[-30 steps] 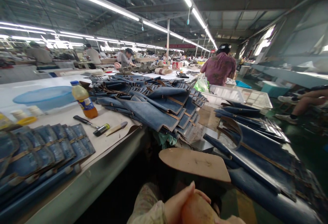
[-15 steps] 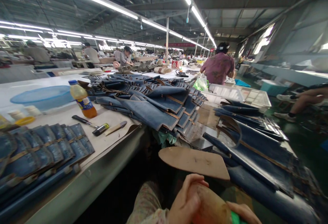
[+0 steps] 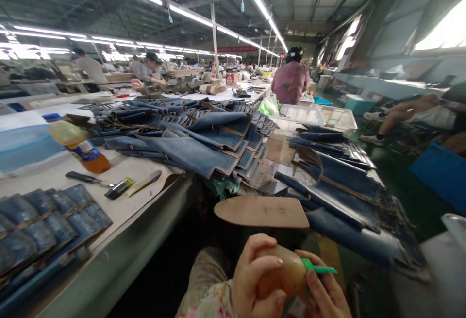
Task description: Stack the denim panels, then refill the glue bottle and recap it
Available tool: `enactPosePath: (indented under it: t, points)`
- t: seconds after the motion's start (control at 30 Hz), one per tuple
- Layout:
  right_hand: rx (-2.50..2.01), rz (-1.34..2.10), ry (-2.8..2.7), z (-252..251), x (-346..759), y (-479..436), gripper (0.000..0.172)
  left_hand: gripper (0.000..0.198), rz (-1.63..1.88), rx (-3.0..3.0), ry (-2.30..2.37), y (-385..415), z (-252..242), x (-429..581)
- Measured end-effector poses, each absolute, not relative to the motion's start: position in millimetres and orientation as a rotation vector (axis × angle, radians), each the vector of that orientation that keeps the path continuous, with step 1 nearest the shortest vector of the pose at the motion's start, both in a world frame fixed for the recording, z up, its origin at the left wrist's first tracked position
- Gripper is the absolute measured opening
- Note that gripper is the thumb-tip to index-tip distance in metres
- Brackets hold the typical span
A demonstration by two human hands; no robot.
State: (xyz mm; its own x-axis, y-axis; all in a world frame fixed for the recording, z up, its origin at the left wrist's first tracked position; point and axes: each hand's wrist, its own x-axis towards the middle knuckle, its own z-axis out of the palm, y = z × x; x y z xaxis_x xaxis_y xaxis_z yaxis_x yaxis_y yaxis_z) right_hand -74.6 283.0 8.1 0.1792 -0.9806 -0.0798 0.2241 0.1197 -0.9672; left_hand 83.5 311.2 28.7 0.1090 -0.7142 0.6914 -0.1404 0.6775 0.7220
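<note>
Low in the view, my left hand point(image 3: 251, 274) wraps its fingers around a rounded, yellowish, translucent squeeze bottle point(image 3: 291, 269). My right hand point(image 3: 325, 291) pinches the bottle's green pointed nozzle point(image 3: 316, 267) at its base, so both hands are closed. The bottle lies roughly sideways, nozzle to the right. Just beyond it is a tan board point(image 3: 262, 211) with one rounded, pointed end. Right of the board, dark blue leather-like pieces point(image 3: 349, 192) with brown strips lie stacked. The bottle's underside is hidden by my fingers.
A large pile of blue pieces point(image 3: 189, 148) covers the table ahead. At left are a drink bottle point(image 3: 82, 148), a black-handled brush point(image 3: 118, 188), a wooden-handled tool point(image 3: 145, 182) and layered blue pieces point(image 3: 47, 216). A person in purple point(image 3: 290, 82) sits beyond white crates point(image 3: 338, 116).
The view has turned right, so the table things sit further left. The bottle has come up into view and its green nozzle now shows, with my right fingers around its base.
</note>
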Motion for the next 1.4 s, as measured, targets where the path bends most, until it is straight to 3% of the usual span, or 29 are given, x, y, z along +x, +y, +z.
enactPosePath:
  t: [0.1,0.27,0.33,0.6,0.7,0.97,1.07,1.27,1.4]
  points:
    - [-1.322,-1.171,0.996,19.7,-80.8,277.4,0.028,0.035,-0.716,0.839,-1.268,307.4,18.7,79.5]
    - [-2.144,-1.305,0.910,46.8,-93.4,269.7,0.021,0.056,-1.832,0.859,-0.528,294.4,3.7,70.3]
    - [-2.253,-1.231,0.853,50.0,-95.5,270.9,0.022,0.055,-2.014,0.858,-0.374,292.1,2.3,65.9]
    - [-1.984,-1.361,1.141,38.6,-96.1,279.2,0.025,0.041,-1.291,1.007,-0.621,296.4,6.4,48.4]
    - [-1.948,-1.383,1.159,38.5,-98.5,278.7,0.026,0.038,-1.168,0.999,-0.738,296.5,2.1,45.5]
    - [-1.872,-1.329,1.145,32.5,-103.1,276.8,0.026,0.045,-1.153,1.006,-0.706,300.1,2.8,38.6]
    - [-1.700,-1.212,1.168,31.2,-100.9,265.4,0.037,0.050,-1.281,1.048,-0.643,297.7,10.4,41.4]
    - [-1.202,-1.078,1.023,30.1,-93.7,234.5,0.074,0.061,-1.777,0.936,-0.589,290.1,14.8,49.8]
    - [-1.056,-1.140,0.912,30.5,-91.1,232.2,0.067,0.070,-1.851,0.801,-0.610,290.4,13.6,50.8]
